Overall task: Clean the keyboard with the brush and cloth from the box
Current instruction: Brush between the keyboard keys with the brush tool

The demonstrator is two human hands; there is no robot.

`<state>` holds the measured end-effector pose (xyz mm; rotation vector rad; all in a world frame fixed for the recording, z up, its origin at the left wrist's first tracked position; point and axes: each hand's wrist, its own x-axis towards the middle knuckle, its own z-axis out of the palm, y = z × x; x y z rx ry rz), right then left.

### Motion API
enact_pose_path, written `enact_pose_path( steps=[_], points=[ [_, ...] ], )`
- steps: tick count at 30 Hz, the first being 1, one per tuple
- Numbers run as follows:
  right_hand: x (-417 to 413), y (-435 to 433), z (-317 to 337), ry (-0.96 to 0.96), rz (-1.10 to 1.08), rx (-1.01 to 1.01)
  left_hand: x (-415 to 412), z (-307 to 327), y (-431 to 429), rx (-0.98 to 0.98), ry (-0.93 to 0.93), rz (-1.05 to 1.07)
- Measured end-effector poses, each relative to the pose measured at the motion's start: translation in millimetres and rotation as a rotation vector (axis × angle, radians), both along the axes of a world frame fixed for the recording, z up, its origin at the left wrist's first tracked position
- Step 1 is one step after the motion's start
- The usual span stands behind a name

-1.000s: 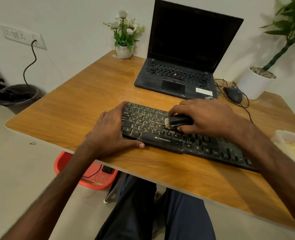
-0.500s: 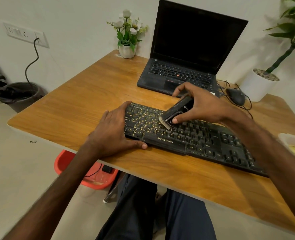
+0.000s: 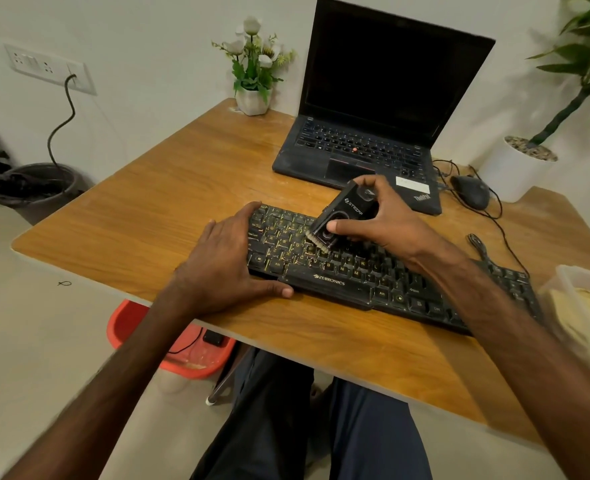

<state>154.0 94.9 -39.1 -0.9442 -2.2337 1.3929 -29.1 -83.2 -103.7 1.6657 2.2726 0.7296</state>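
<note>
the keyboard point(image 3: 342, 282) lies across the middle of the worktop point(image 3: 168, 209), running from 9 o'clock toward 4. the left hand point(image 3: 224, 268) lies palm down over its 9 o'clock end, fingers straight, thumb along the near edge, pinning it. the right hand point(image 3: 387, 223) pinches the brush point(image 3: 342, 216) by its black body, handle tipped toward 1 o'clock, pale bristles down on the letter keys. that body looks rigid, light and a bit glossy, so a grip low near the bristles should steer best. the bristles look soft enough to flex between keys. the keyboard seems light enough to slide, hence the pinning. at 3 o'clock the box point(image 3: 584, 292) sits blurred, with something yellow inside, probably the cloth.
</note>
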Motion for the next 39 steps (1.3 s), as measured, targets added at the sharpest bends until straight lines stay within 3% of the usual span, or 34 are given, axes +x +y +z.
enact_pose_path(
  steps=[9,16,26,30,35,39],
  points=[
    [-3,-8,-7,0.146,-0.058,-0.176,1,0,0,0.0,0.009,-0.001],
    [5,-3,-11,0.439,-0.16,-0.686,-1,-1,0,0.007,0.01,-0.005],
    [14,-2,-10,0.505,-0.207,-0.738,-2,-5,1,0.019,0.034,-0.013],
    [15,-4,-15,0.456,-0.244,-0.588,-3,-5,2,0.017,0.036,-0.007],
    [21,-16,-22,0.186,-0.112,0.049,-3,-5,1,0.023,0.031,-0.012],
    [22,-22,-26,0.098,-0.059,0.232,-4,-6,1,0.027,0.022,-0.01]
  ],
)
